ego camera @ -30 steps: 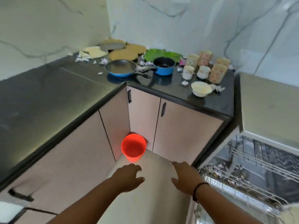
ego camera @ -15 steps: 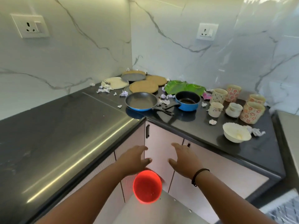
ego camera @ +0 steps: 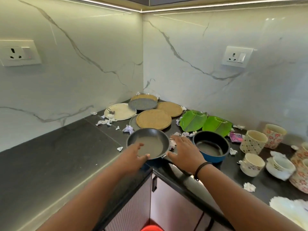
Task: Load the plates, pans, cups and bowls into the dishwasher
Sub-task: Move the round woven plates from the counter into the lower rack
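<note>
On the black countertop [ego camera: 50, 164] a dark frying pan [ego camera: 150, 140] with a blue underside stands at the corner edge. My left hand [ego camera: 135, 156] reaches over its near rim, fingers straight and thumb by the rim. To the right of that pan my right hand [ego camera: 183, 150] lies flat with straight fingers, over the pan's handle. A blue saucepan [ego camera: 210, 146] stands just right of it. Behind are round brown plates [ego camera: 153, 119], a grey plate [ego camera: 142, 104], a cream plate [ego camera: 120, 111] and green plates [ego camera: 194, 120]. Several patterned cups [ego camera: 253, 141] stand at the right. The dishwasher is out of view.
Crumpled paper scraps [ego camera: 104, 122] lie among the dishes. A white bowl [ego camera: 291, 210] sits at the lower right edge. A red bucket [ego camera: 150, 228] shows on the floor below the cabinet doors [ego camera: 175, 205]. Marble walls with sockets [ego camera: 237, 56] close in the corner.
My view has lifted from the floor and dishwasher up to the counter. Both hands have risen and moved forward to the frying pan.
</note>
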